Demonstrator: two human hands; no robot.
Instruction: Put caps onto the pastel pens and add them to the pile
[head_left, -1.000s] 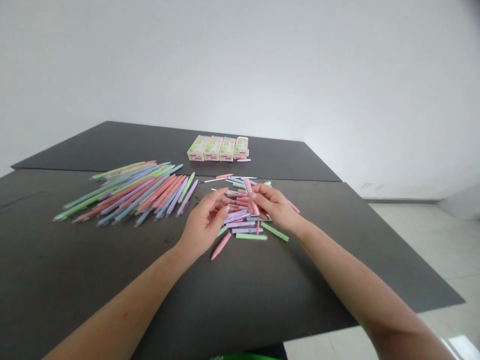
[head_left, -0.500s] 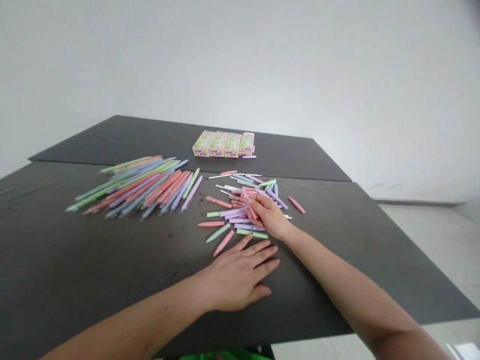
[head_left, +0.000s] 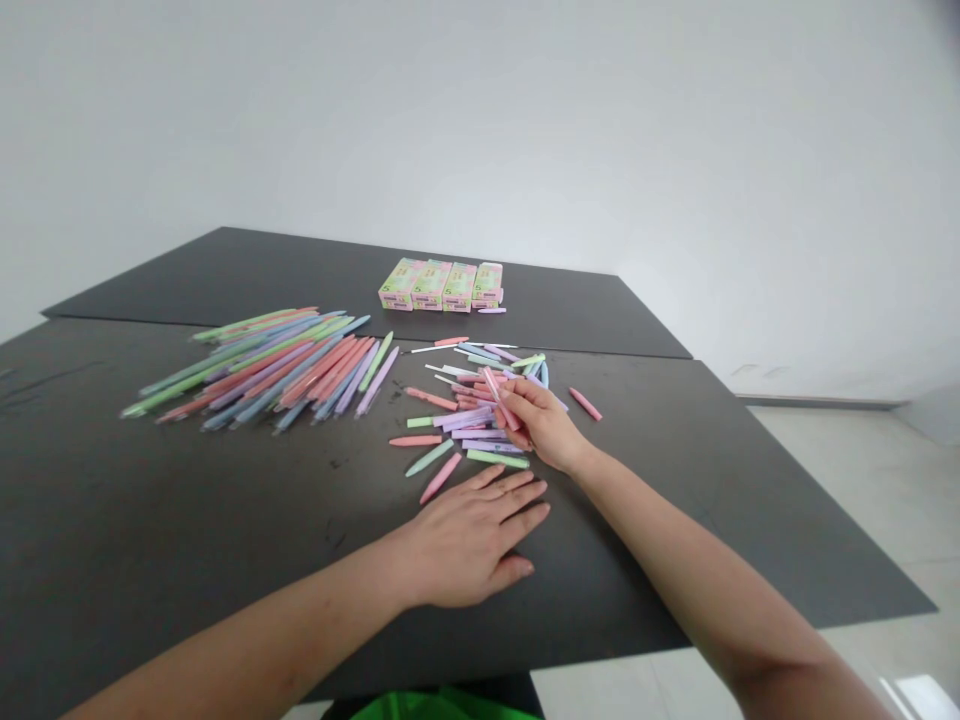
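My right hand (head_left: 546, 422) is closed around a pink pen barrel (head_left: 501, 398), held tilted above a loose pile of pen parts. Purple barrels (head_left: 480, 434), a green barrel (head_left: 497, 459) and thin white refills (head_left: 439, 348) lie about in that pile. My left hand (head_left: 474, 540) rests flat on the dark table with fingers spread, just in front of the pile and holding nothing. Beside its fingertips are a pink pen piece (head_left: 440, 478) and a pale green one (head_left: 430, 458).
A big heap of whole pens (head_left: 270, 365) in green, red, blue and purple lies at the left. Several pink and green boxes (head_left: 431, 285) stand in a row on the farther table (head_left: 300, 262). One pink piece (head_left: 585, 403) lies alone to the right.
My right hand has turned the pink barrel a little, raising it slightly off the pile. The left hand stays flat in its place. The whole view has shifted slightly.
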